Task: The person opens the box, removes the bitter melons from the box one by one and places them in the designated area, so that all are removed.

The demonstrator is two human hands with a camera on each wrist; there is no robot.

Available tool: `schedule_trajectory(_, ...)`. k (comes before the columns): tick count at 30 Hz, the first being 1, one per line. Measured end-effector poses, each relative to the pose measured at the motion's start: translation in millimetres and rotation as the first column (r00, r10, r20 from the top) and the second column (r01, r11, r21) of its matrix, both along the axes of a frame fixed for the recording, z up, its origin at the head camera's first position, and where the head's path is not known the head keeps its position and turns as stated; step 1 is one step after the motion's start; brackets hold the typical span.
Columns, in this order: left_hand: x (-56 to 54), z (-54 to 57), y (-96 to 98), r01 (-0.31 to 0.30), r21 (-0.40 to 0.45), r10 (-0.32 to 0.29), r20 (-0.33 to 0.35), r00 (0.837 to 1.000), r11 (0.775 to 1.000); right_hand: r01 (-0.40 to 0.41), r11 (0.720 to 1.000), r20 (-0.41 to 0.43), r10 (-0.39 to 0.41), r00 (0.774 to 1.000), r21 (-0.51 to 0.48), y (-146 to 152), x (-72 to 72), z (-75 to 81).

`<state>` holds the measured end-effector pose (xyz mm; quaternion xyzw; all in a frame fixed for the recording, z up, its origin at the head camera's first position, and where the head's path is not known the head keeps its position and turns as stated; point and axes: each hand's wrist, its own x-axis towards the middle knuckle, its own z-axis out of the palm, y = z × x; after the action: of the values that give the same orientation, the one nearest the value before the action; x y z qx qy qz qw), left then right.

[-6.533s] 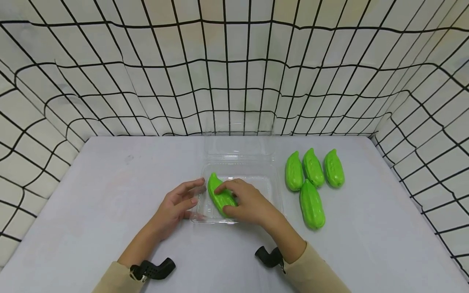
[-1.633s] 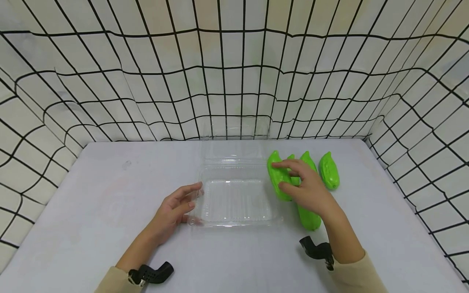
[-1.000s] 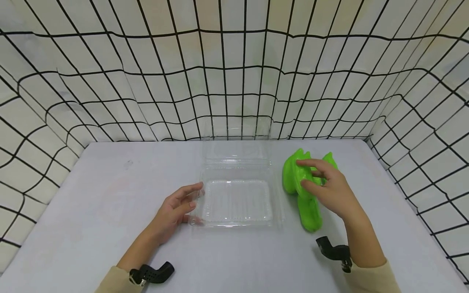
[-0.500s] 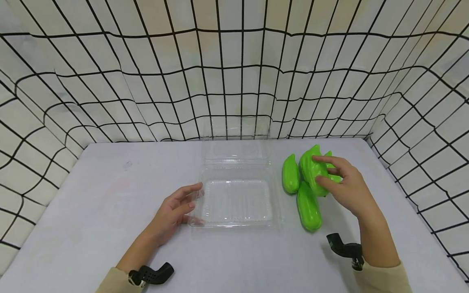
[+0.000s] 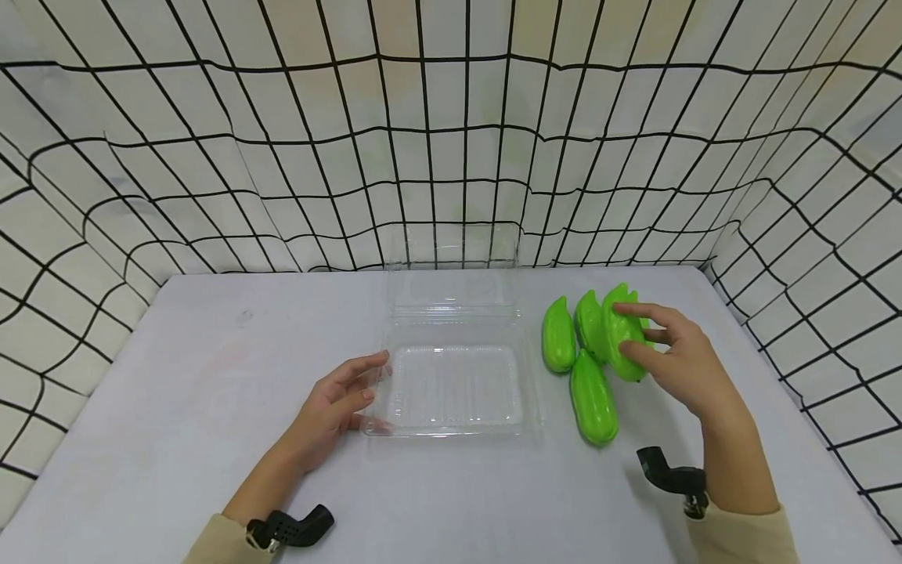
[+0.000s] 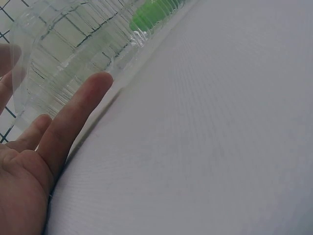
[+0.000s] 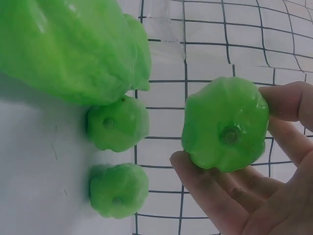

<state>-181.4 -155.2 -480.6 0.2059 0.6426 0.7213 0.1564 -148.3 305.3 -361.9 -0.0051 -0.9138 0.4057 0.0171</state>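
My right hand holds an elongated green ribbed fruit, glossy and pointed at one end, between thumb and fingers. In the right wrist view this held fruit shows its round stem end, raised off the table. My left hand rests at the left side of an open clear plastic clamshell box, fingers touching its wall. In the left wrist view a straight finger lies along the box. No fruit lies in the box.
Several like fruits lie right of the box: one on the left, another in front, a third behind, and one partly hidden by the held fruit. Black wire mesh surrounds the back and sides of the white table.
Earlier my right hand gripped a fruit inside the box. It has carried the fruit out to the right, over the others, and slightly further right just now. My left hand stays put.
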Motion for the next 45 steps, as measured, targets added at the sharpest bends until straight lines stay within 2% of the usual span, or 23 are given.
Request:
schedule_trajectory(17,-0.4,-0.7,1.1,-0.004,-0.008,0.004,-0.002,1.000,1.000,-0.027,0.998,0.145,0.019,0.989,0.052,24,0.0,-3.0)
schedule_trajectory(26,-0.8,-0.1,1.4,0.001,-0.019,-0.001,-0.010,1.000,1.000,-0.087,0.986,0.255,0.048,0.966,0.143,29,0.6,-4.4)
schedule_trajectory(35,-0.2,0.3,0.1,-0.001,-0.019,0.001,-0.010,1.000,1.000,-0.147,0.974,0.342,0.081,0.936,0.172,32,-0.6,-8.4)
schedule_trajectory(45,-1.8,1.6,0.8,0.013,-0.003,-0.013,-0.019,1.000,1.000,-0.186,0.963,0.362,0.106,0.926,0.194,33,-0.1,-14.8)
